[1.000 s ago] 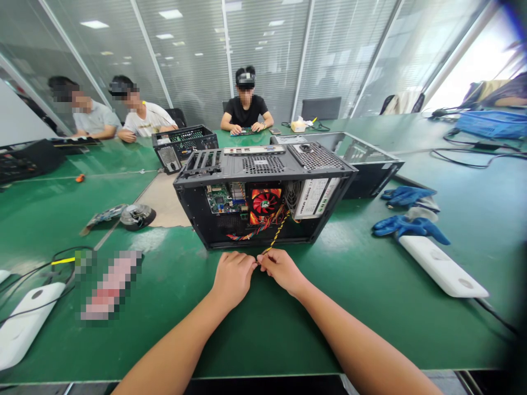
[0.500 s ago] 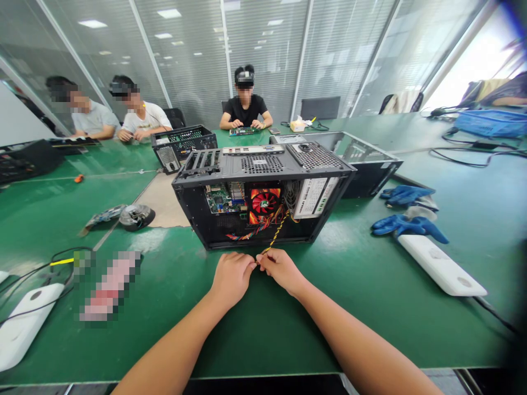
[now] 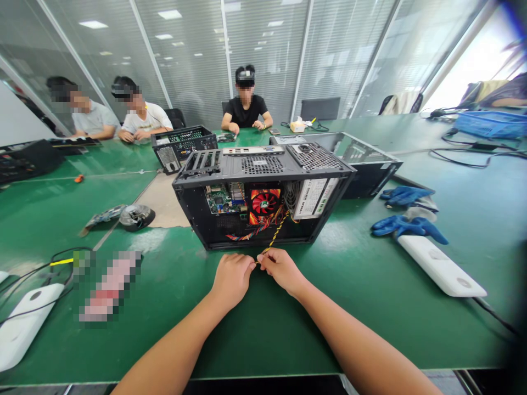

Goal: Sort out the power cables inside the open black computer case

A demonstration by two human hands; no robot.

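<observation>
A black computer case [image 3: 263, 170] lies on the green table with its open side facing me. Inside it are a red cooling fan [image 3: 264, 202], a green motherboard [image 3: 224, 198], a power supply [image 3: 315, 197] and a bundle of coloured wires [image 3: 251, 235]. A twisted yellow-and-black cable [image 3: 279, 232] runs out of the case to my hands. My right hand [image 3: 280, 267] pinches this cable just in front of the case. Close beside it, my left hand [image 3: 234, 276] is closed on the cable's end, which its fingers mostly hide.
Blue work gloves [image 3: 407, 225] and a white power strip [image 3: 442, 266] lie to the right. Another power strip [image 3: 31, 323], a blurred pink item [image 3: 110, 288] and a roll of tape [image 3: 136, 216] are to the left. More cases [image 3: 183, 144] and several co-workers [image 3: 246, 107] are beyond.
My hands stay almost still on the cable. Across the table, a co-worker's circuit board and hand have shifted to the left.
</observation>
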